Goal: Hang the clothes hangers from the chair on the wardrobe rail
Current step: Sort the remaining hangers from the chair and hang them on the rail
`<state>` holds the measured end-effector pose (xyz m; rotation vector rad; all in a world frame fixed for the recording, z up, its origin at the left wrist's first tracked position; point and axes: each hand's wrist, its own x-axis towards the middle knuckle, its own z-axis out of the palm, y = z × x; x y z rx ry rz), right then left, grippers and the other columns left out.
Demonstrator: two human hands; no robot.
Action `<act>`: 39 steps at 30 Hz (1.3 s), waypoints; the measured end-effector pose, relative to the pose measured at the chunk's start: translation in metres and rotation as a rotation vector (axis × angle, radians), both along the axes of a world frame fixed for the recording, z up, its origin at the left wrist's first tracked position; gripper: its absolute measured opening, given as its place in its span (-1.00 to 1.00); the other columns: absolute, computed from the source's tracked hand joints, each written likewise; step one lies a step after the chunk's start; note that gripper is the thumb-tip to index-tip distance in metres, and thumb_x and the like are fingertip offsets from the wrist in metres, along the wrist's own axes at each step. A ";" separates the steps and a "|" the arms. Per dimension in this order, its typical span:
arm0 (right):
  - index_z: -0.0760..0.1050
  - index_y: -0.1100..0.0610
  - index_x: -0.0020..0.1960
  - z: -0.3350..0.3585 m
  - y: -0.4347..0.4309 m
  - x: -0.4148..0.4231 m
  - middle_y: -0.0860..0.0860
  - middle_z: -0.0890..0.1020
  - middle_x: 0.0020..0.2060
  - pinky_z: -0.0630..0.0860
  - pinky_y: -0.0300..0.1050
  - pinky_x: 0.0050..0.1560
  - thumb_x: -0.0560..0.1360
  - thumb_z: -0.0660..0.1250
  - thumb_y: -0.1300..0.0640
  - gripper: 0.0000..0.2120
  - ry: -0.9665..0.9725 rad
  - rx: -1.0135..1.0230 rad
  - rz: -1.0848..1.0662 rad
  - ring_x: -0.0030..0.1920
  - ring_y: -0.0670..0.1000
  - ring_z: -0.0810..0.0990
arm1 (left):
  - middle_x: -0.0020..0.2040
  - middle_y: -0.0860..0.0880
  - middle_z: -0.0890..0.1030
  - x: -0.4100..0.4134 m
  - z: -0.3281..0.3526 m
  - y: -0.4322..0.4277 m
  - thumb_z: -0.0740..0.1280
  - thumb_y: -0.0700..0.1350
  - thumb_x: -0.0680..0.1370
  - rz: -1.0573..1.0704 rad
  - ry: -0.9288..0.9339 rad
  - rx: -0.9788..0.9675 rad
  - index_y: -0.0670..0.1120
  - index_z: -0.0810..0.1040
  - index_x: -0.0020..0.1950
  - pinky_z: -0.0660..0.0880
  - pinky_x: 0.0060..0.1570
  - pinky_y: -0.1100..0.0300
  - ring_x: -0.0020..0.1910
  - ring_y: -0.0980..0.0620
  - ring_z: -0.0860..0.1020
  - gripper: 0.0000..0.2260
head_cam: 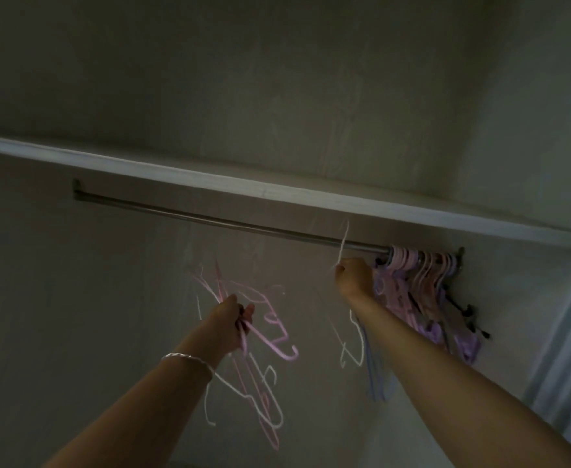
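left hand [231, 327], fingers curled round pink-white hanger bundle [272, 346], right hand [353, 276] at 2 o'clock of it, fingers gripping white hanger [343, 243] just under wardrobe rail [209, 218]

Pink, lilac hangers [419, 285] on grey rail [209, 219]; white shelf [243, 187]; silver bracelet [188, 359].

A metal rail [226, 220] slopes across the frame from middle left down to the right, fixed just under a pale shelf [277, 194] (seen from below, its top hidden). At the rail's right end a tight cluster of pink and purple hangers [416, 265] hangs by the hooks. Behind them, blurred, are perhaps a few dark ones.
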<state>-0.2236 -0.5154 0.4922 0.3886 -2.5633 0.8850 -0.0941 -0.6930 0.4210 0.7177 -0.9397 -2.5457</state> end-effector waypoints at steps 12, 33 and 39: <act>0.58 0.32 -0.01 -0.040 0.009 -0.022 0.26 0.63 0.04 0.50 -0.08 0.00 0.50 0.17 0.25 -0.76 -0.112 0.050 -0.005 0.08 0.22 0.60 | -0.34 -0.11 0.38 -0.023 -0.001 -0.004 0.10 -0.15 0.67 0.032 -0.001 0.029 -0.19 0.29 -0.26 0.38 -0.71 0.38 -0.72 0.11 0.47 -0.70; 0.01 0.08 0.55 0.032 0.024 -0.072 0.07 0.24 0.47 -0.13 0.12 0.51 0.41 0.32 -0.07 -0.17 0.294 0.662 0.162 0.50 0.07 0.13 | -0.37 -0.10 0.35 -0.042 0.008 0.001 0.12 -0.14 0.66 -0.029 0.003 0.036 -0.17 0.28 -0.26 0.41 -0.69 0.37 -0.73 0.11 0.44 -0.70; 0.37 0.10 0.38 0.033 0.025 -0.079 0.08 0.45 0.35 -0.09 0.07 0.49 0.48 0.30 -0.12 -0.46 0.332 0.809 0.127 0.49 0.09 0.18 | -0.64 -0.05 0.40 -0.041 0.010 -0.002 0.12 -0.12 0.66 -0.042 -0.008 0.038 -0.15 0.27 -0.27 0.38 -0.69 0.38 -0.73 0.10 0.43 -0.69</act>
